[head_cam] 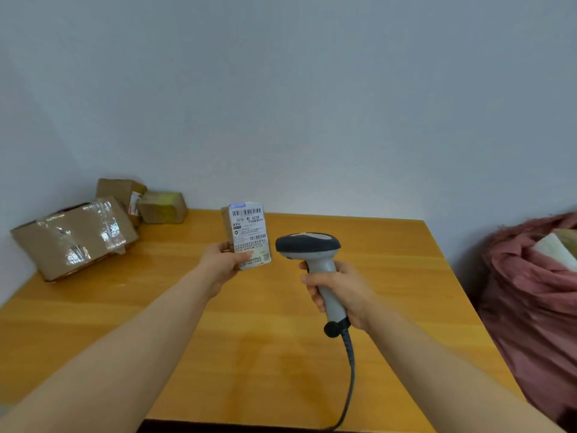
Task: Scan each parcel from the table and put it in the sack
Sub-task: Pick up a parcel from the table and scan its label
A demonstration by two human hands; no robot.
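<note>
nearest us, a dark cable (pixel 351 370) drops from below our right grip (pixel 338 292) toward the near edge of the wooden surface (pixel 249 354). the right grip is closed round the grey handle of the scanner (pixel 309 245). the scanner's dark head sits just above that grip, with its nose turned left toward the other grip.

our left grip (pixel 223 260), just left of the right one and a little farther out, holds a small brown parcel (pixel 249 235) upright above the surface. the thumb lies across the lower front of the parcel. its white label, with barcodes, faces us. the scanner's head is just beside the parcel's lower right, and the two are apart.

farther out and well left of the left grip, more parcels sit at the far left corner of the surface. a large taped box (pixel 75 239) lies tilted in front. a smaller box (pixel 120 190) stands behind it at the wall, with a small box (pixel 164 207) just to its right.

well right of the right grip, beside the surface, is the pink sack (pixel 530 307). a white parcel (pixel 555 248) shows at its top. beyond everything is a pale wall (pixel 312 104).
</note>
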